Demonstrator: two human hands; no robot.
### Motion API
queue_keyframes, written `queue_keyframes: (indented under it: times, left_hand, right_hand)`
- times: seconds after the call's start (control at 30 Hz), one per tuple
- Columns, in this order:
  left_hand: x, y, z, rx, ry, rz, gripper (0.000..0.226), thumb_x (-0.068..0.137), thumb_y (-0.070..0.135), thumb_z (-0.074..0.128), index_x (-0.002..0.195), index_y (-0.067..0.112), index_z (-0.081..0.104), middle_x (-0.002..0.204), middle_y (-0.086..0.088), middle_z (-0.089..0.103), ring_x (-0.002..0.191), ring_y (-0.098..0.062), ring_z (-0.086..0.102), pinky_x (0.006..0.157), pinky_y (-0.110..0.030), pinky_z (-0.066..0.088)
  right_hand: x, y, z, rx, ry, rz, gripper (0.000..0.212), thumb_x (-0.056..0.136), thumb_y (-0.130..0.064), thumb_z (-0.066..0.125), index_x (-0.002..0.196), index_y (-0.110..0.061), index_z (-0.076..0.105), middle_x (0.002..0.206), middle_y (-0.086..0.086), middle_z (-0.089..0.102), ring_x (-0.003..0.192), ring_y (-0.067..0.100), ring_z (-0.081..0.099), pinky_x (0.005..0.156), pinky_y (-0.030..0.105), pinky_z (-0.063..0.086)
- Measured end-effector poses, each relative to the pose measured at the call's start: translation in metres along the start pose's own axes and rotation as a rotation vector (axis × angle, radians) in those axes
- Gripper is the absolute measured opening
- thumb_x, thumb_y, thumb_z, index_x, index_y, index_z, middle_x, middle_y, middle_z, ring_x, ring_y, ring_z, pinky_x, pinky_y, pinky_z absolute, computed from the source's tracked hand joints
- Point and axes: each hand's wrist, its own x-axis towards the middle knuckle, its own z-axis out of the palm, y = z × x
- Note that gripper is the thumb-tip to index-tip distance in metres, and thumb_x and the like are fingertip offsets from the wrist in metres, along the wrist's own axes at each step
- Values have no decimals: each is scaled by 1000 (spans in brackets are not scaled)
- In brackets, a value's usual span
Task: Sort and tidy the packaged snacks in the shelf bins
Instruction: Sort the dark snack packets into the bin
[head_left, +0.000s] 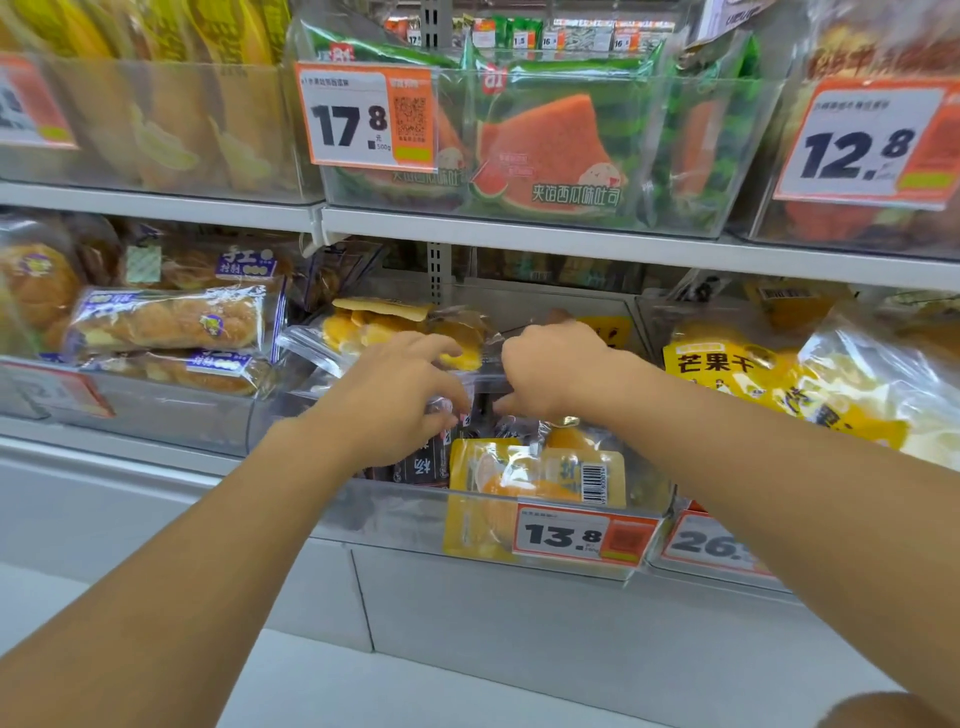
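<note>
Head view: we grip a clear packet (483, 371) with left hand (395, 395) and right hand (545, 369), mid-sort in the middle bin (395, 512); next, seat it flat.

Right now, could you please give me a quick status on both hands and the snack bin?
Left hand and right hand both pinching a clear snack packet over the middle bin. Yellow packet upright at the bin front. Nothing blocking.

Bright, even light — glare on plastic, edges blurred, bowed.
</note>
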Motion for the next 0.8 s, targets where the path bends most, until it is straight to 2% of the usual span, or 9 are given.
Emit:
queue_keyframes:
  times: [0.07,0.13,0.2,0.27,0.37,0.47,0.6,0.73,0.8]
  left_hand:
    - [3,-2,5,109,-96,4,31,100,44,52,131,47,59,162,14,24,148,-21,19,120,-48,17]
    - [8,-3,6,164,-124,-35,39,102,45,47,141,47,48,162,17,24,150,-20,16,121,-53,9]
    - [9,-8,4,125,-119,-97,49,99,49,50,147,41,42,159,19,30,150,-17,19,121,-56,7]
    - [7,-17,0,94,-116,-121,58,95,54,55,149,36,41,158,19,32,149,-16,21,122,-56,7]
    - [2,-33,-5,59,-66,-116,69,90,57,60,150,28,43,159,13,33,147,-16,28,121,-51,19]
    - [-3,-42,-10,37,-64,-87,77,86,52,68,151,22,41,160,8,33,147,-15,29,122,-40,22]
    - [-7,-37,-13,29,-69,-111,86,75,54,78,148,23,45,158,6,36,144,-16,33,120,-37,25]
    - [-13,-38,-21,-266,-26,-164,60,82,29,79,138,24,58,139,8,56,124,-11,53,106,-30,40]
    - [-17,-39,-27,-332,-32,-165,46,84,26,79,128,26,65,130,11,61,118,-8,54,100,-27,39]
  right_hand:
    - [9,-10,6,-29,-103,72,53,88,-69,54,78,-18,47,82,-5,49,92,22,53,102,52,36]
    - [15,-16,15,68,-163,102,51,87,-65,60,77,-17,50,81,-6,51,96,23,53,110,57,25]
    - [17,-15,21,265,-155,130,43,83,-52,75,73,-17,52,74,-5,54,83,21,58,100,48,40]
    - [15,-7,19,414,-94,153,38,73,-46,85,74,-16,62,69,-4,65,70,18,64,76,35,55]
    - [1,13,5,509,156,113,33,64,-43,91,70,-19,69,66,-6,68,66,12,65,65,32,56]
    - [-17,25,-18,635,420,-23,28,70,-37,88,73,-19,67,65,-8,63,63,7,58,62,28,51]
    - [-21,22,-31,846,368,-162,17,82,-26,81,81,-22,64,68,-5,63,56,1,53,56,16,44]
    - [-16,8,-28,867,214,-256,13,85,-18,78,90,-21,66,71,-8,64,57,-2,57,52,18,49]
    - [-12,-6,-23,814,184,-292,17,83,-23,80,92,-26,66,76,-9,61,63,0,58,56,18,48]
